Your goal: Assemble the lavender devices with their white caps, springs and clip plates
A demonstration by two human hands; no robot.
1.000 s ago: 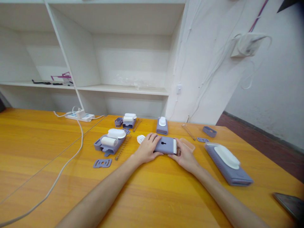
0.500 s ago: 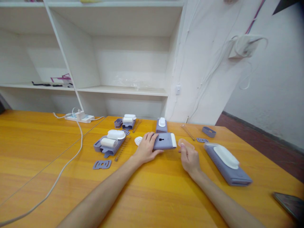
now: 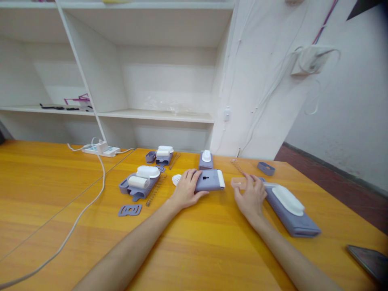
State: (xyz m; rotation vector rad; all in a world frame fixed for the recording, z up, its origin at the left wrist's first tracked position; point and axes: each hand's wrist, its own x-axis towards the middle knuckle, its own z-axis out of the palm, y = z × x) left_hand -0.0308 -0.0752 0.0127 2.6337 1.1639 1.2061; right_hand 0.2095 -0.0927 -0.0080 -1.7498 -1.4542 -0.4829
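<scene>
My left hand [image 3: 188,189] grips a grey-purple plastic housing [image 3: 209,180], which has a black key-shaped slot mark and a white right end. My right hand [image 3: 251,198] is over the table to the right, fingers apart and pointing down. A clear plastic piece [image 3: 237,183] lies at its fingertips, partly covered by them; whether they touch it is unclear. Just beyond that hand a coil spring [image 3: 237,165] rests on the table. To its right sits a larger grey-purple housing [image 3: 292,212] with a white oval part [image 3: 288,199] on top.
Similar housings with white rollers [image 3: 138,182], more springs [image 3: 156,190] and a slotted flat plate [image 3: 129,210] lie to the left. A grey ring [image 3: 266,168] stands at back right, a phone [image 3: 368,260] at the right edge. A power strip [image 3: 103,150] trails a white cable.
My right hand has moved right and its fingers have spread from a pinch on the clear piece, which has shifted slightly right. My left hand and its housing stay put.
</scene>
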